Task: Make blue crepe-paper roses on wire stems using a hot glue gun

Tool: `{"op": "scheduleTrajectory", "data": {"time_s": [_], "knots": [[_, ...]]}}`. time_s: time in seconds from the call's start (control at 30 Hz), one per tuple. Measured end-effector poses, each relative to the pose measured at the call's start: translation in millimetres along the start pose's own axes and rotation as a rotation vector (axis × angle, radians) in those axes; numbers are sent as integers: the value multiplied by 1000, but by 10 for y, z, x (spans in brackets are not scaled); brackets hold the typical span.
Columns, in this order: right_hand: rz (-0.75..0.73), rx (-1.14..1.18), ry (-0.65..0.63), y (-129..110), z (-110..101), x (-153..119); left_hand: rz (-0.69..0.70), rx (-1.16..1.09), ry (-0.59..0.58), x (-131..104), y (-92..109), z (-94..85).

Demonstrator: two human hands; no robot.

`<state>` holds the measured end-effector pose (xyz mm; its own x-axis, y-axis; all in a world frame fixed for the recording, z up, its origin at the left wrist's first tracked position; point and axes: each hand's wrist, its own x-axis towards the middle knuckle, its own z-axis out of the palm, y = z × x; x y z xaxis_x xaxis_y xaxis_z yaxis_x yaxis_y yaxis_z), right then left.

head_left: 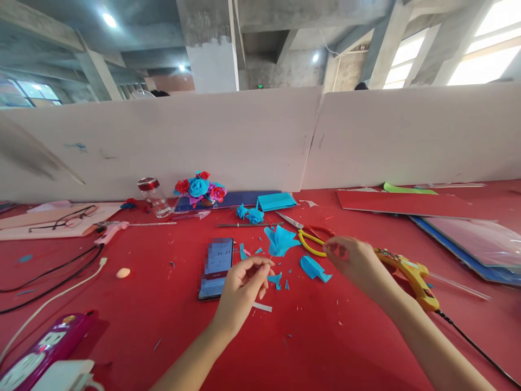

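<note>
Red tabletop [293, 347], glossy, spans the lower view. Pale upright panels [183, 136] close off its far edge; a seam runs between two of them, with blue smudges on the left one. Beyond: bare concrete pillars [209, 46], one painted white lower down, and grey ceiling beams [301, 15]. Small ceiling lights [109, 20] lit. Bright windows [486, 60] upper right, more at far left.

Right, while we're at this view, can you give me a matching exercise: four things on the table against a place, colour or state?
1. Phone
2. Scissors
3. Glue gun
4. Lidded glass jar

a. Left of the flower bunch
b. By the fingertips of the right hand
c. Yellow-bodied
d. Screen lit, beside the left hand

Pairs: 1-d, 2-b, 3-c, 4-a
</note>
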<state>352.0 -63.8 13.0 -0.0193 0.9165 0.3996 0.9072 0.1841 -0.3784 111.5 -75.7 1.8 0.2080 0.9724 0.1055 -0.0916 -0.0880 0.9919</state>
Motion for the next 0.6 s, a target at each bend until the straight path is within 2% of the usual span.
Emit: {"op": "scheduleTrajectory", "data": {"time_s": [0.1, 0.2, 0.3, 0.5, 0.6], "knots": [[-40, -26, -170, 157, 125, -92, -16, -26, -12, 9, -19, -6], [-87, -42, -244, 191, 264, -212, -20, -47, -7, 9, -31, -4], [-89, -53, -237, 185, 315, -256, -29, -51, -3, 6, -27, 1], [-1, 21, -109, 72, 217, -145, -40, -65, 24, 16, 7, 4], [-137, 156, -190, -54, 221, -89, -37, -43, 26, 19, 18, 11]]}}
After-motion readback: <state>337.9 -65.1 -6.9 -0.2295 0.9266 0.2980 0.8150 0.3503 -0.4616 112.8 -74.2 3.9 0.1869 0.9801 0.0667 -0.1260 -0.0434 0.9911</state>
